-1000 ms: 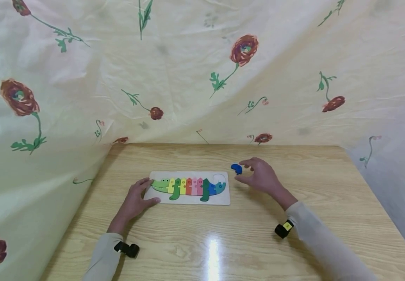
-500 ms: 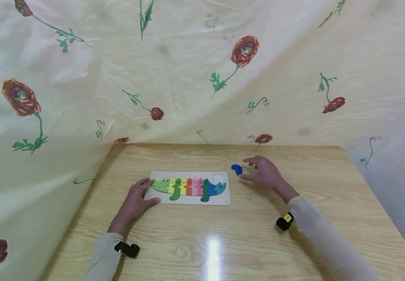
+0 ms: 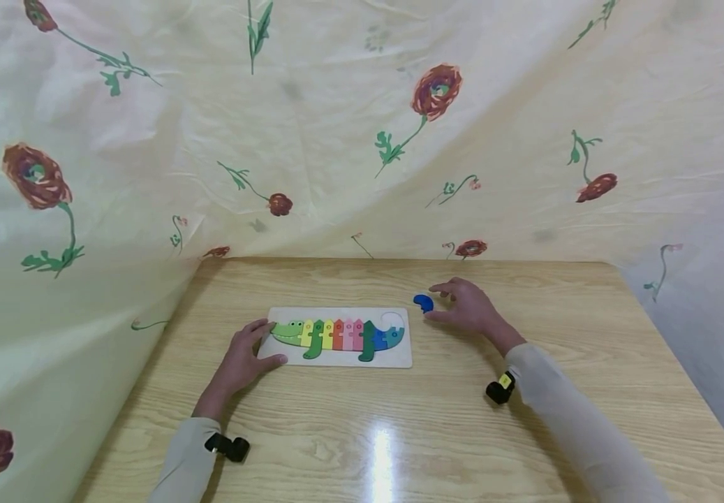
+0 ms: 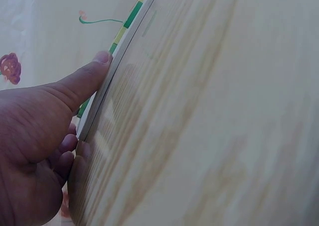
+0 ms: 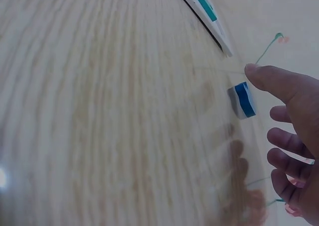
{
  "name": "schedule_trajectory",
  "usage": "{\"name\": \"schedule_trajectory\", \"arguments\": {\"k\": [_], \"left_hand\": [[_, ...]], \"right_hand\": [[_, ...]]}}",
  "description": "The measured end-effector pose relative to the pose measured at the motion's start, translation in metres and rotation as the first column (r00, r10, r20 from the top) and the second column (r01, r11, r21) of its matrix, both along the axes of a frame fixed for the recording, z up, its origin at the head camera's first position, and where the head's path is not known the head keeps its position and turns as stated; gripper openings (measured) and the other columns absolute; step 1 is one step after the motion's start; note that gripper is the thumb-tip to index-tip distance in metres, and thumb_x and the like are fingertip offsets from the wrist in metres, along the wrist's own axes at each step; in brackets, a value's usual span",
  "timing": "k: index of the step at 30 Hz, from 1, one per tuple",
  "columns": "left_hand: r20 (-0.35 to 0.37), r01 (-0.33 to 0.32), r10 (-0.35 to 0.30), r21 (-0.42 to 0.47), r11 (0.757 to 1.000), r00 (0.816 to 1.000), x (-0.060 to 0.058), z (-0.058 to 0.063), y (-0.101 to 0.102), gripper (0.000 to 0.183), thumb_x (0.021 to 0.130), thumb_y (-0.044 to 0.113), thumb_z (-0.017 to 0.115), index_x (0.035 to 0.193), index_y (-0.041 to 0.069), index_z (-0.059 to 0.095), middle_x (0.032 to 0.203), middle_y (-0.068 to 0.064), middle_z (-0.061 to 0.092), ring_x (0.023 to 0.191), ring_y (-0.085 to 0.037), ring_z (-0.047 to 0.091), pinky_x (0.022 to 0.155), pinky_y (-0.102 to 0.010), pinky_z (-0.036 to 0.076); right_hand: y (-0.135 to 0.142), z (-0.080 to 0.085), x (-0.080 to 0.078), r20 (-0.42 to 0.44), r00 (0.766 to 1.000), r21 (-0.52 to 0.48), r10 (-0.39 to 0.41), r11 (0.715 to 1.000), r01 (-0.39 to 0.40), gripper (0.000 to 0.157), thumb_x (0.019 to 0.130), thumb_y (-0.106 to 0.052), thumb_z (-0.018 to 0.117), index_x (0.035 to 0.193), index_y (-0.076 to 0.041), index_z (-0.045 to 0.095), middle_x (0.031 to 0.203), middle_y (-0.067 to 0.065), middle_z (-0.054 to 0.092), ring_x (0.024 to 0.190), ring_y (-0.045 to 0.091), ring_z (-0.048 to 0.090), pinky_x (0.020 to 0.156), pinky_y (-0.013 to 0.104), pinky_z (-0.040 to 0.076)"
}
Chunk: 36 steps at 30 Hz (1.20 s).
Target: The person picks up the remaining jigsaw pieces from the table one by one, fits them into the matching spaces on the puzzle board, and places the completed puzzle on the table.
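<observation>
A crocodile puzzle board [image 3: 343, 360] lies on the table in the head view, with colourful wooden pieces set in it and a bare curled tail outline at its right end. My left hand [image 3: 244, 355] holds the board's left end. In the left wrist view the thumb [image 4: 89, 76] presses the board's near edge while the other fingers bend behind its end. Just off the board's upper right corner a loose blue puzzle piece [image 3: 424, 302] rests on the tabletop. My right hand [image 3: 466, 307] hovers to its right, thumb and fingers spread, holding nothing; the right wrist view shows the piece [image 5: 244, 100] apart from the thumb.
The wood-grain table [image 3: 336, 419] stretches out in front of me and to both sides. A flowered cloth [image 3: 336, 140] hangs along its back and left edges. Both wrists carry small black cameras, such as the right one [image 3: 500, 388].
The right hand has drawn back a little to the right from the blue puzzle piece, then come slightly nearer again. The piece has turned slightly. The left hand and the board stay in place.
</observation>
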<state>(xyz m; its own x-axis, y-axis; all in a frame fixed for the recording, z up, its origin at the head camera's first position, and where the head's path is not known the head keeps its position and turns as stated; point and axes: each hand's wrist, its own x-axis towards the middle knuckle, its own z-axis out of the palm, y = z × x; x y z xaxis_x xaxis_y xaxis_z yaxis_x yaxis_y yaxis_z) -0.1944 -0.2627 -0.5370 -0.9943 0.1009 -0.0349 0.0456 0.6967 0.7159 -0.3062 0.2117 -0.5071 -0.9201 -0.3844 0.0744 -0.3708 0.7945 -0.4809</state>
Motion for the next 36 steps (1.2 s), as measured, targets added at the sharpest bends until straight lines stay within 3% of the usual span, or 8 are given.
{"name": "schedule_trajectory", "arguments": {"k": [8,19,36], "left_hand": [[0.015,-0.006,0.006,-0.003,1.0,1.0,0.0,0.0,0.001,0.087,0.084,0.037,0.085,0.154,0.005,0.044,0.163,-0.019,0.032,0.148,-0.043,0.027,0.118,-0.062,0.029],[0.009,-0.009,0.009,-0.013,1.0,1.0,0.0,0.0,0.001,0.087,0.084,0.035,0.085,0.154,0.005,0.044,0.163,-0.018,0.032,0.148,-0.043,0.027,0.118,-0.061,0.03],[0.009,-0.016,0.016,-0.009,1.0,1.0,-0.001,-0.003,-0.001,0.087,0.084,0.038,0.085,0.154,0.006,0.044,0.163,-0.017,0.032,0.147,-0.043,0.028,0.118,-0.062,0.029]], "right_hand": [[-0.003,-0.006,-0.004,0.057,0.998,-0.006,-0.018,1.0,0.018,0.067,0.08,-0.049,0.085,0.132,-0.009,0.069,0.102,0.007,0.065,0.09,0.023,0.057,0.077,0.038,0.051],[-0.003,-0.013,-0.009,0.043,0.999,-0.028,0.0,1.0,0.001,0.062,0.08,-0.047,0.086,0.127,-0.009,0.072,0.094,0.004,0.063,0.086,0.022,0.054,0.073,0.034,0.047],[-0.006,-0.016,-0.007,0.083,0.996,-0.082,-0.016,0.996,0.022,0.049,0.084,-0.038,0.085,0.121,-0.009,0.074,0.099,0.006,0.063,0.09,0.024,0.053,0.078,0.035,0.046]]}}
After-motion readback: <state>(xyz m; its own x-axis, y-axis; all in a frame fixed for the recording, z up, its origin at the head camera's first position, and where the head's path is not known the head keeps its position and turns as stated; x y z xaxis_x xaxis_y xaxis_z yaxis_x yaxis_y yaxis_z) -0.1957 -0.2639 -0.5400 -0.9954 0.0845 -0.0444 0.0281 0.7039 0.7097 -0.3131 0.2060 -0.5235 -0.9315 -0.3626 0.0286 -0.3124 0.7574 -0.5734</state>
